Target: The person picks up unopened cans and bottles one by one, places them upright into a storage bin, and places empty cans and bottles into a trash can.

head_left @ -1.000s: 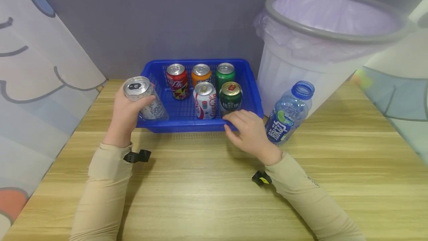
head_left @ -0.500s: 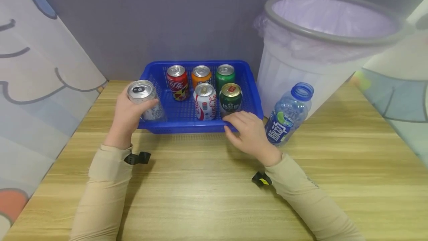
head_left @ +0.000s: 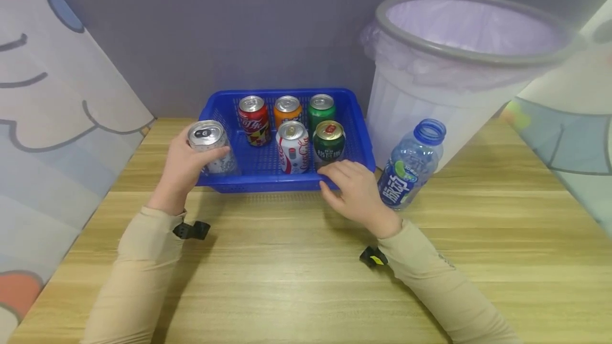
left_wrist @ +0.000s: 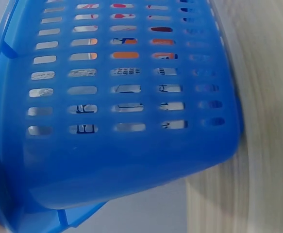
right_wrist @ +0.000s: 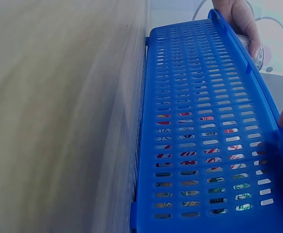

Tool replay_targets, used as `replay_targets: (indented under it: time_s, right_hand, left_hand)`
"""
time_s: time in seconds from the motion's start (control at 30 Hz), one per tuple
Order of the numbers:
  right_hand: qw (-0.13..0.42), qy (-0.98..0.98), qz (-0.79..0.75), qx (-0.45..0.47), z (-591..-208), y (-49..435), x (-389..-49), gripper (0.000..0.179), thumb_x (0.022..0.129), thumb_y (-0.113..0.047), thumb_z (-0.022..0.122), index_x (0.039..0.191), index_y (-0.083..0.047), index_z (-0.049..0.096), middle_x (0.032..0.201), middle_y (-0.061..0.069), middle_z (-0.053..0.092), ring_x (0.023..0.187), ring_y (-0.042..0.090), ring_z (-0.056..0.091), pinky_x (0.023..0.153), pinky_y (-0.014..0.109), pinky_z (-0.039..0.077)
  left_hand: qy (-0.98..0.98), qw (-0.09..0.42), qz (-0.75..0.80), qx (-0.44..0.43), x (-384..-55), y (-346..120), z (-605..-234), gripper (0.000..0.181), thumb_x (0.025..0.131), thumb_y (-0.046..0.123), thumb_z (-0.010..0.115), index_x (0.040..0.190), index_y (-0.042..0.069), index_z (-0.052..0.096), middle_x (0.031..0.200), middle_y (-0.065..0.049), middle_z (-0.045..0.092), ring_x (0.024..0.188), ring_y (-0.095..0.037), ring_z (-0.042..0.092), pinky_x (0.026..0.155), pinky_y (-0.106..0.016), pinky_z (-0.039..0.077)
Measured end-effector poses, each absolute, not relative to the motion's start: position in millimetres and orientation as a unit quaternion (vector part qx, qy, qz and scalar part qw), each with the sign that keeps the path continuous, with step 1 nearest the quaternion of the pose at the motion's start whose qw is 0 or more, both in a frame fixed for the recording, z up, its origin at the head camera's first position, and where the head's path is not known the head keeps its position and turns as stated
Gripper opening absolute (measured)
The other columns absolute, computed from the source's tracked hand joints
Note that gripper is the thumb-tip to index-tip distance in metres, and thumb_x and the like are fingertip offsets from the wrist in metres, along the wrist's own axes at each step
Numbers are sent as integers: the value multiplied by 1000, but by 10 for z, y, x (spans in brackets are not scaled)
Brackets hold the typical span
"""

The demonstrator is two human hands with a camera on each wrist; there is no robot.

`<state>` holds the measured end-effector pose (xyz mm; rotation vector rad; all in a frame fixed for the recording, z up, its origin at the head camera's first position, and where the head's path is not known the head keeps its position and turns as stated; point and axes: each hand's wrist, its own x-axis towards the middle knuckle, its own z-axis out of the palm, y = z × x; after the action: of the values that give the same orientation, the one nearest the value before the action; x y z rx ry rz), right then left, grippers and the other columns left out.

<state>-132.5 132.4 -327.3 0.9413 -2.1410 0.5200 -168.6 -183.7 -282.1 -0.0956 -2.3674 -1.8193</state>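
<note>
In the head view my left hand [head_left: 180,166] grips a silver-white patterned can [head_left: 221,162] in the front left corner of the blue plastic basket [head_left: 260,185]. The can's lower part is hidden behind the rim. My right hand [head_left: 356,192] holds the basket's front rim, fingers over it and thumb in front. Just behind those fingers stands a dark green can [head_left: 329,145] with a gold top. Beside it is a white Coca-Cola can [head_left: 293,150]. A red can [head_left: 255,123], an orange can [head_left: 288,112] and a green can [head_left: 321,113] form the back row.
A clear blue-tinted bottle [head_left: 412,166], uncapped and upright, stands right of the basket. Behind it rises a white bin [head_left: 416,105] with a grey rim and purple liner. A grey partition [head_left: 215,25] backs the wooden table [head_left: 287,269].
My left hand has moved the silver-white can slightly right and down, and it leans less than before. My right hand has stayed on the rim. The head view has shifted slightly.
</note>
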Motion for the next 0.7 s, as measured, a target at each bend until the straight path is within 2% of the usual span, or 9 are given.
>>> replay_targets:
  time_s: [0.17, 0.33, 0.43, 0.53, 0.63, 0.7]
  right_hand:
    - [362, -834, 201, 365, -3274, 1326, -1327, 18, 81, -20, 61, 91, -7, 67, 85, 4, 71, 74, 21, 65, 62, 35, 49]
    - [363, -835, 201, 362, -3279, 1344, -1327, 19, 80, -20, 61, 91, -7, 67, 85, 4, 71, 74, 21, 65, 62, 35, 49]
    - [367, -833, 202, 362, -3286, 1350, -1327, 19, 80, -20, 61, 91, -7, 67, 84, 4, 71, 73, 21, 64, 61, 35, 49]
    - [370, -831, 202, 363, -3289, 1347, -1325, 19, 80, -20, 60, 91, -6, 67, 84, 4, 70, 72, 21, 64, 60, 35, 49]
    - [368, -831, 202, 364, -3284, 1337, -1324, 19, 81, -21, 60, 92, -7, 67, 85, 4, 71, 73, 21, 64, 61, 35, 49]
    - [368, -830, 202, 367, -3280, 1327, -1325, 19, 81, -20, 60, 92, -7, 67, 85, 4, 71, 73, 21, 64, 61, 35, 49]
  left_hand:
    - [-754, 62, -653, -25, -1692, -1840, -2807, 51, 77, 0, 71, 122, 10, 49, 99, 9, 59, 93, -6, 57, 81, -15, 46]
    - [-728, 70, -682, 0, -1721, -1780, -2787, 43, 78, 0, 71, 112, 18, 51, 98, 7, 59, 92, -8, 57, 80, -18, 47]
    - [-743, 69, -665, 9, -1747, -1735, -2779, 43, 79, 5, 72, 116, 14, 52, 97, 7, 59, 89, -8, 58, 76, -18, 49]
    - [-775, 57, -629, 9, -1777, -1698, -2771, 54, 80, 14, 73, 128, 8, 49, 98, 8, 58, 87, -6, 58, 75, -17, 49]
    - [-797, 49, -601, 6, -1818, -1656, -2765, 64, 80, 18, 74, 136, 4, 45, 100, 6, 57, 89, -6, 57, 78, -18, 49]
    - [-808, 45, -588, 8, -1847, -1625, -2765, 65, 79, 21, 76, 135, 6, 47, 103, 5, 58, 91, -6, 56, 81, -20, 47]
